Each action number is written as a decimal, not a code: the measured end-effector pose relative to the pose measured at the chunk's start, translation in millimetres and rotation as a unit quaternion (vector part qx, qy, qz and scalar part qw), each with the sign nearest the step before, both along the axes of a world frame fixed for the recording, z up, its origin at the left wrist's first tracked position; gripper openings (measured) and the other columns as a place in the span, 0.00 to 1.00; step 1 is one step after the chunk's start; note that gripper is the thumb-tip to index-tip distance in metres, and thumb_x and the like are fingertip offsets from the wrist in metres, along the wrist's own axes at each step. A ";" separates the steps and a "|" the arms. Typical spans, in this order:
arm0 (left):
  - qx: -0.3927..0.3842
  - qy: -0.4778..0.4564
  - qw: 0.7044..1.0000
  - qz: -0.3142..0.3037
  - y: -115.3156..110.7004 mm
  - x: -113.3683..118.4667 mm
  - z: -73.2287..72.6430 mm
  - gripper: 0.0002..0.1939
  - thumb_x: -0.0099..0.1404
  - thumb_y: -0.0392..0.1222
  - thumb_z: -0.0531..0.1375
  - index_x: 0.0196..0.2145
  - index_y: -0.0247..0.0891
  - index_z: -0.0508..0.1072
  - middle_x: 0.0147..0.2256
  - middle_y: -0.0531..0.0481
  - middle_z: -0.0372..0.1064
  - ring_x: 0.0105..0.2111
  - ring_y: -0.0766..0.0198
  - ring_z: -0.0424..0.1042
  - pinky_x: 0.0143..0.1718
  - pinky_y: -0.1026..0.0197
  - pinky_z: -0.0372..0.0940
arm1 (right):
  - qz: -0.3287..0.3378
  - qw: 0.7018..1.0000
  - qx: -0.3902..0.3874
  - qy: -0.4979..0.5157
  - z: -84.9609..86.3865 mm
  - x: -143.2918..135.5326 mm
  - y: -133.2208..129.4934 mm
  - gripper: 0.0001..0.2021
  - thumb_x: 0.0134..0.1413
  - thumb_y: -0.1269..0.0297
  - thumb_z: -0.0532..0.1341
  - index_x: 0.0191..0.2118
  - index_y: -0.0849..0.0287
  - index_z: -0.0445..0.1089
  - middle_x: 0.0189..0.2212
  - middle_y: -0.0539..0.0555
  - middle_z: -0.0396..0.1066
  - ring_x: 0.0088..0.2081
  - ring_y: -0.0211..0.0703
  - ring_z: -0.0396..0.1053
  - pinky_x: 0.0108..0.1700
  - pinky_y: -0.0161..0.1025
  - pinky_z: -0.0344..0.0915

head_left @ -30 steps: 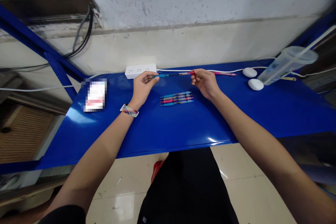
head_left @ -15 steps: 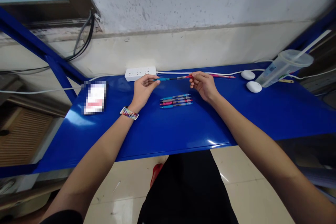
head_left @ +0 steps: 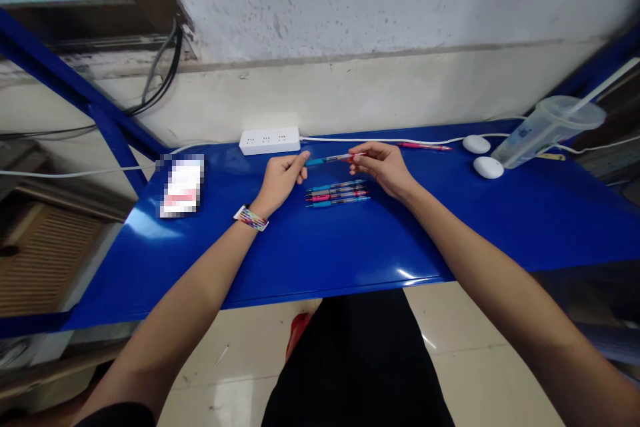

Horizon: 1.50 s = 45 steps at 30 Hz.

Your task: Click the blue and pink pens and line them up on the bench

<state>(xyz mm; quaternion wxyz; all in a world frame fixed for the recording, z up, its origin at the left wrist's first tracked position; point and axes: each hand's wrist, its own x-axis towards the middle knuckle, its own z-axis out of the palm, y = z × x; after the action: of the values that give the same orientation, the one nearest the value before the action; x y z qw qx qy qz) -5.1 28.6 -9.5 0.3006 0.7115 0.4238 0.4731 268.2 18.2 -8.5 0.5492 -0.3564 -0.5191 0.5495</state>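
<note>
A pen [head_left: 330, 159] with a blue grip and a red end is held level between my two hands above the blue table. My left hand [head_left: 283, 180] pinches its blue end. The fingers of my right hand [head_left: 383, 167] are closed on its red end. Just below, several pens [head_left: 337, 193] with blue, grey and red grips lie side by side in a row. A red pen [head_left: 425, 146] lies behind my right hand, near the back edge of the table.
A white power strip [head_left: 270, 141] and cable run along the back of the blue table [head_left: 320, 260]. Two white rounded objects [head_left: 489, 167] and a clear cup with a straw [head_left: 547, 133] are at the right. A blurred white packet [head_left: 183, 185] lies at the left.
My hands have come closer together, and the gap between the blue and red pen parts has closed. The held pen is slightly lower.
</note>
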 end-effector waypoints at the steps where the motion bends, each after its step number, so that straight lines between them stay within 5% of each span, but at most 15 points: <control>1: 0.004 -0.010 1.000 -0.003 0.0 0.6 -0.2 0.24 0.77 0.56 0.66 0.25 0.42 0.78 0.22 0.51 0.74 0.24 0.65 0.73 0.31 0.58 0.70 | -0.001 1.000 -0.001 0.000 0.8 0.3 -0.2 0.15 0.47 0.57 0.82 0.40 0.57 0.85 0.33 0.53 0.82 0.32 0.42 0.79 0.43 0.46 0.81; 3: 0.008 -0.040 0.999 -0.013 -0.3 2.1 0.1 0.10 0.70 0.50 0.73 0.34 0.43 0.81 0.30 0.51 0.80 0.30 0.63 0.77 0.36 0.58 0.73 | -0.005 1.000 -0.004 0.006 2.4 0.4 -0.5 0.16 0.46 0.57 0.82 0.39 0.57 0.85 0.32 0.53 0.81 0.31 0.41 0.78 0.41 0.45 0.81; 7: -0.027 -0.069 0.996 -0.056 -1.8 3.3 1.9 0.07 0.76 0.48 0.67 0.46 0.45 0.81 0.30 0.51 0.78 0.31 0.62 0.79 0.39 0.57 0.76 | -0.011 1.000 -0.006 0.023 2.4 -1.3 -0.2 0.16 0.45 0.56 0.83 0.39 0.58 0.85 0.31 0.53 0.81 0.31 0.41 0.78 0.39 0.43 0.80; 12: -0.004 -0.058 0.997 -0.043 -2.6 1.9 2.7 0.21 0.69 0.42 0.73 0.58 0.47 0.78 0.42 0.48 0.82 0.43 0.58 0.83 0.48 0.56 0.77 | -0.007 1.000 -0.014 0.018 -1.2 -3.6 0.7 0.16 0.47 0.56 0.82 0.39 0.57 0.85 0.31 0.53 0.81 0.31 0.41 0.78 0.40 0.44 0.80; 16: -0.017 -0.043 0.997 -0.060 -2.2 1.7 0.8 0.12 0.77 0.44 0.65 0.56 0.46 0.79 0.35 0.49 0.82 0.38 0.59 0.83 0.48 0.54 0.76 | -0.003 1.000 -0.010 0.017 -2.0 -4.2 0.6 0.16 0.47 0.56 0.82 0.39 0.57 0.85 0.32 0.53 0.82 0.32 0.42 0.78 0.40 0.44 0.80; 19: 0.020 -0.030 0.998 -0.045 -1.8 2.7 -0.1 0.25 0.69 0.39 0.72 0.62 0.48 0.77 0.47 0.47 0.84 0.49 0.56 0.84 0.52 0.54 0.76 | -0.012 1.000 -0.010 0.009 -0.8 -4.1 0.4 0.15 0.47 0.56 0.82 0.38 0.56 0.84 0.31 0.53 0.82 0.32 0.42 0.78 0.40 0.44 0.80; 23: 0.004 -0.004 0.999 -0.041 -2.1 2.9 0.4 0.09 0.76 0.46 0.66 0.49 0.45 0.86 0.40 0.47 0.86 0.43 0.56 0.84 0.51 0.51 0.76 | -0.016 1.000 -0.008 0.004 -0.4 -3.3 0.4 0.15 0.47 0.56 0.81 0.39 0.57 0.84 0.32 0.53 0.82 0.32 0.42 0.78 0.41 0.44 0.80; 26: 0.020 0.011 0.999 -0.023 -3.8 1.9 1.9 0.06 0.72 0.45 0.70 0.43 0.46 0.88 0.42 0.46 0.87 0.42 0.56 0.82 0.49 0.50 0.75 | -0.015 1.000 -0.009 0.004 -2.4 -2.4 1.1 0.15 0.47 0.57 0.81 0.39 0.57 0.84 0.32 0.54 0.82 0.31 0.42 0.78 0.40 0.44 0.80; 33: 0.024 -0.001 1.000 -0.009 -6.4 3.8 3.2 0.06 0.69 0.45 0.73 0.44 0.46 0.89 0.44 0.46 0.88 0.39 0.56 0.82 0.47 0.50 0.77 | -0.011 0.999 -0.032 0.020 -0.9 -2.5 0.6 0.13 0.49 0.59 0.80 0.39 0.57 0.85 0.31 0.53 0.80 0.31 0.41 0.76 0.39 0.42 0.78; 38: 0.010 -0.063 0.998 -0.002 -3.8 5.5 2.5 0.08 0.66 0.41 0.75 0.43 0.44 0.86 0.44 0.46 0.87 0.44 0.56 0.84 0.50 0.51 0.79 | 0.057 0.988 -0.118 0.078 7.5 1.0 -0.2 0.13 0.57 0.59 0.73 0.47 0.58 0.85 0.30 0.52 0.78 0.29 0.39 0.73 0.33 0.36 0.75; 45: 0.007 -0.104 0.994 0.018 -4.2 6.4 5.9 0.06 0.65 0.38 0.75 0.40 0.43 0.85 0.41 0.47 0.86 0.42 0.57 0.83 0.47 0.52 0.79 | 0.117 0.973 -0.148 0.130 14.1 5.7 -2.8 0.22 0.63 0.54 0.66 0.58 0.59 0.81 0.46 0.59 0.85 0.35 0.41 0.79 0.33 0.35 0.77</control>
<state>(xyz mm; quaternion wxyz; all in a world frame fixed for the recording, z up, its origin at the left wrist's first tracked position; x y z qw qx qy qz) 1.3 24.4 -3.6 0.3295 0.6528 0.3991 0.5532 273.9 15.4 5.6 0.4852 -0.2953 -0.3943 0.7224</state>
